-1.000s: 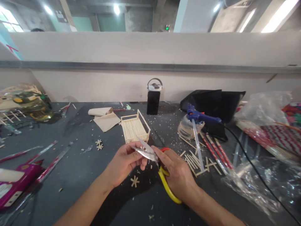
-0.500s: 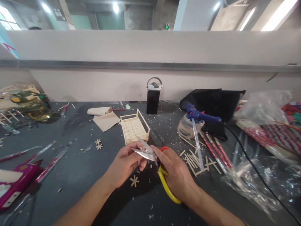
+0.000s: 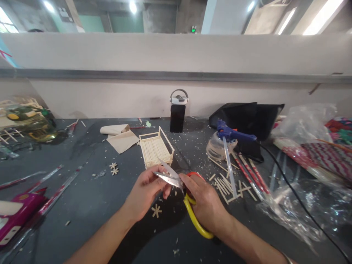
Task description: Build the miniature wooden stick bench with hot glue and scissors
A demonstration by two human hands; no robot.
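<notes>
My right hand (image 3: pixel 205 200) grips a pair of scissors (image 3: pixel 170 179) with yellow and red handles. Their blades stand apart and point left, over the fingers of my left hand (image 3: pixel 147 190). That left hand is closed in a pinch at the blades; whatever lies between its fingertips is too small and covered to make out. Just behind the hands sits a small model bed-like frame (image 3: pixel 155 148) of pale wooden sticks with raised rails. A star of short sticks (image 3: pixel 156 211) lies on the dark table in front of my left hand, and small stars (image 3: pixel 114 168) lie farther left.
Right of the hands are cut sticks (image 3: pixel 224 187), a blue glue gun (image 3: pixel 235 134) on a round clear container, and its black cord. A black-and-white bottle (image 3: pixel 178 115) stands at the back. Brown paper (image 3: pixel 121 139) and a magenta device (image 3: pixel 22 212) lie left.
The view has shifted slightly. Both hands and the scissors keep nearly the same pose, the blades still apart at the left fingertips.
</notes>
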